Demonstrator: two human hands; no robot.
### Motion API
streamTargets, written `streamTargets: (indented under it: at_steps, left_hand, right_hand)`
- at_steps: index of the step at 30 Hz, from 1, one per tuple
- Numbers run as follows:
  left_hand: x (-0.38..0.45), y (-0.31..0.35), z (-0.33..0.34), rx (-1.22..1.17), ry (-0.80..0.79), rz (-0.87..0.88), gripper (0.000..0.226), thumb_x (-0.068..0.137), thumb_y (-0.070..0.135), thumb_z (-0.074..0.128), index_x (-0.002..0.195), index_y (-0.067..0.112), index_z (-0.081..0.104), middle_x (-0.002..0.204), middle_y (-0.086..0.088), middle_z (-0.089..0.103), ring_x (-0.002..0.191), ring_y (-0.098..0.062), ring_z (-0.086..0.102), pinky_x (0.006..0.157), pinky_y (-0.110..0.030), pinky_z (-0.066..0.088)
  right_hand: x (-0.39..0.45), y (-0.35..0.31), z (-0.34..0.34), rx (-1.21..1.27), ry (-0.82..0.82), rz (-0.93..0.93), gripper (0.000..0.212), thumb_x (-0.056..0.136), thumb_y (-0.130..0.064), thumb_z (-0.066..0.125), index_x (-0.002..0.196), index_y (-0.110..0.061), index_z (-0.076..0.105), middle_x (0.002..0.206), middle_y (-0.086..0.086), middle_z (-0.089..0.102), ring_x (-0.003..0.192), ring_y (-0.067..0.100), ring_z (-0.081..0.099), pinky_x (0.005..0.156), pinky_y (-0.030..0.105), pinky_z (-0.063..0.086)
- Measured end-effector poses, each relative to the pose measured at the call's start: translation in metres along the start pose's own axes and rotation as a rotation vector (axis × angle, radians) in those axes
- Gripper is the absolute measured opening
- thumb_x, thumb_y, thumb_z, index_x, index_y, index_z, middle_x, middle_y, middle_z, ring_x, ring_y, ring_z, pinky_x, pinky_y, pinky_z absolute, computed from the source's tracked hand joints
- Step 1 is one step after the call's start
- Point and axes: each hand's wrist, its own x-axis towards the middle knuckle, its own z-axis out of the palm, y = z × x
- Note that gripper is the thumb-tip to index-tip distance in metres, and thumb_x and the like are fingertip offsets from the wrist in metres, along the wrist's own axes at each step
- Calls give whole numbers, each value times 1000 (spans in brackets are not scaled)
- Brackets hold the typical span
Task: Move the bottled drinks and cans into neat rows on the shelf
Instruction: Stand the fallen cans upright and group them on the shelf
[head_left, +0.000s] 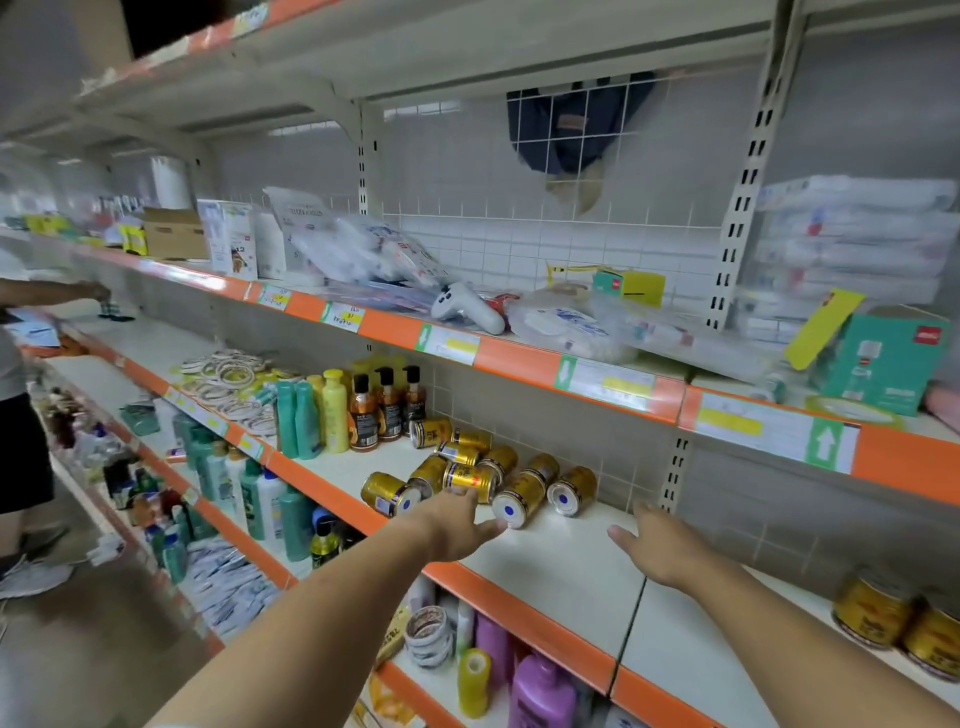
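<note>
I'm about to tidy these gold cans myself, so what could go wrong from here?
1. The gold cans lie on their sides in a loose heap; nudging one with the left hand could send others rolling.
2. A can lies close to the shelf's orange front edge and might roll off.
3. The brown bottles stand just left of the heap and could be knocked over.

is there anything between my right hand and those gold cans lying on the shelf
Nothing visible. The right hand hovers open over bare shelf, and the nearest toppled gold cans lie just to its left with only empty shelf between.
</note>
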Motion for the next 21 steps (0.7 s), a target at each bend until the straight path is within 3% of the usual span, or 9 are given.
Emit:
streamTargets:
  at_steps: [5,15,18,21]
  left_hand:
    - [17,-17,6,-26,-11,17,94,96,74,31,161,9,12,169,-10,14,155,-28,13,123,-45,18]
    - [56,-30,14,-44,-76,25,93,96,74,29,160,7,16,167,-12,21,152,-30,25,119,-43,25]
    - [75,-31,17,-64,-76,2,94,94,76,30,157,7,27,160,-14,36,144,-31,39,111,-42,35]
    - [92,-30,17,-68,-69,-28,89,92,79,32,146,10,44,143,-13,55,126,-29,54,90,-36,43]
  right_hand:
    - [16,-13,12,7,-8,24,76,102,-54,37,158,-7,17,164,11,22,149,28,26,118,38,30]
    - [44,-20,22,5,-32,52,75,102,-55,37,158,-8,19,165,8,22,149,27,27,115,38,29]
    - [58,-16,24,4,-42,62,74,102,-55,37,156,-7,23,162,10,27,147,28,31,114,38,32]
    - [76,-10,24,21,-36,64,64,101,-54,40,147,-9,38,151,11,44,135,28,45,103,37,41]
